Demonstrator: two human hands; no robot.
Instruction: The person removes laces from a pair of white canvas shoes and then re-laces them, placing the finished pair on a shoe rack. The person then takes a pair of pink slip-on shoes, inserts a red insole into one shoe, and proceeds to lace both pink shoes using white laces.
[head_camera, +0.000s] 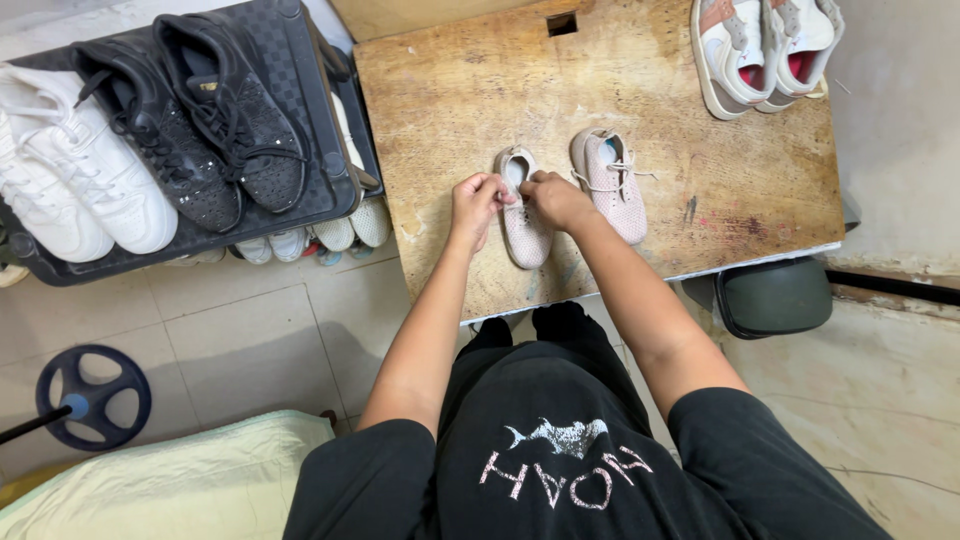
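A small pink shoe (523, 215) lies near the middle of the wooden counter (450, 100), and both hands meet at its top end. The left hand (474, 203) pinches something thin there, most likely a lace or the edge of the shoe's opening, and the right hand (556, 197) is closed on the same spot from the other side. It looks like the laces are being tied or pulled snug. The next move would likely need small, careful finger work, since the shoe is tiny and the fingers are bunched close together over it. Just to the right of this shoe lies its twin, a second pink shoe (612, 183), with its laces loose and spread out; the two are near but not touching. Far behind the shoe, at the counter's back right corner, sits a pair of white shoes with red insides (765, 45). To the left of the counter a dark rack (330, 195) holds black sneakers (195, 115) and white sneakers (75, 170), with more pale shoes tucked under it. Nothing sits between the hands and the shoe. The twin shoe's loose laces lie closest to the right hand and could get in the way.
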